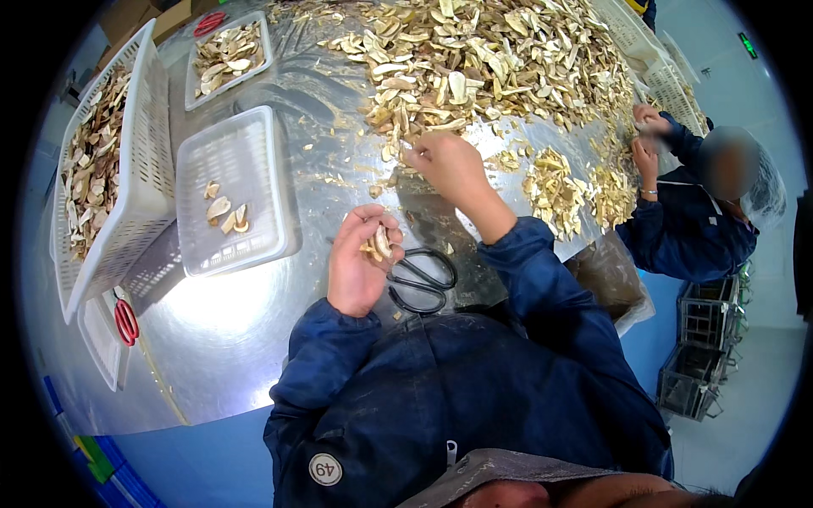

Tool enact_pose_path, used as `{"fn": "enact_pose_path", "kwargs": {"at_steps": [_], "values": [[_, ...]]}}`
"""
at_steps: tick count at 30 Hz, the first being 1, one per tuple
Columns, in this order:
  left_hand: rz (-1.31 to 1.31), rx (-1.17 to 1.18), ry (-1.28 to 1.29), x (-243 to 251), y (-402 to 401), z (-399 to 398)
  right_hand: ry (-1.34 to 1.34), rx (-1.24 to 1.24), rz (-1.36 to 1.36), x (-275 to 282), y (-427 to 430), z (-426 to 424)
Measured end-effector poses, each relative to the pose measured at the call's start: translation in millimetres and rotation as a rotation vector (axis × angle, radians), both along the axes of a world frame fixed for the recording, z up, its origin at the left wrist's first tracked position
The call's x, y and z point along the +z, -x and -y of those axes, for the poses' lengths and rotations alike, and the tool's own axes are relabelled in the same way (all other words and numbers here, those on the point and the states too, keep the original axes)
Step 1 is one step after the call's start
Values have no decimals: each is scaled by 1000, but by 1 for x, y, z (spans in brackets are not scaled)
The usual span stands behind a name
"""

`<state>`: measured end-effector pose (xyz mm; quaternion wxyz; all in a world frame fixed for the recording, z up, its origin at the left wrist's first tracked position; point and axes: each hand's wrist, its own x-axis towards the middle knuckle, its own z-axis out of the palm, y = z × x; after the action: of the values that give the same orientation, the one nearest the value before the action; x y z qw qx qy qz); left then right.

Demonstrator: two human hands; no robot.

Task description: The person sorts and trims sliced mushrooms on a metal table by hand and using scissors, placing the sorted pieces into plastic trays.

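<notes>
My left hand (pixel 363 260) is cupped palm up around a few dried mushroom slices (pixel 380 244). Just beyond it, my right hand (pixel 452 166) reaches to the near edge of a large heap of dried mushroom slices (pixel 495 57). Its thumb and fingertips are drawn together beside a pale bit; whether they grip it is unclear. Black-handled scissors (pixel 422 279) lie on the metal table (pixel 222 355) between my left hand and my body, their blades partly hidden by that hand. Left of my hands, a shallow white plastic tray (pixel 190 165) contains several slices.
A perforated white basket (pixel 149 127) full of slices stands far left, near red-handled scissors (pixel 126 322). Behind is another filled tray (pixel 267 44). Small piles of slices (pixel 554 190) lie right, above a lined bin (pixel 616 279). A co-worker (pixel 686 216) works at the right edge.
</notes>
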<state>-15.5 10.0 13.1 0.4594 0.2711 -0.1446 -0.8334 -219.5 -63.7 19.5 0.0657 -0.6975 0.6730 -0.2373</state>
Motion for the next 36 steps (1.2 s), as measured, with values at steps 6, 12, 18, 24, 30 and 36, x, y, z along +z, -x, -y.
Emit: {"fn": "enact_pose_path", "kwargs": {"at_steps": [6, 12, 18, 24, 30, 36], "values": [[-9, 9, 36, 1, -2, 1, 5, 58, -99, -6, -11, 2], [28, 17, 75, -5, -4, 0, -90, 71, 127, 8, -13, -10], [48, 93, 31, 6, 2, -2, -426, 294, 668, 34, -19, -25], [21, 66, 46, -4, -1, 2, 31, 236, -4, 6, -25, 18], [32, 56, 86, -9, -5, 1, -30, 180, -81, -5, -26, 15], [39, 54, 75, -8, -3, -1, -187, 131, 56, 2, -21, 0]]}}
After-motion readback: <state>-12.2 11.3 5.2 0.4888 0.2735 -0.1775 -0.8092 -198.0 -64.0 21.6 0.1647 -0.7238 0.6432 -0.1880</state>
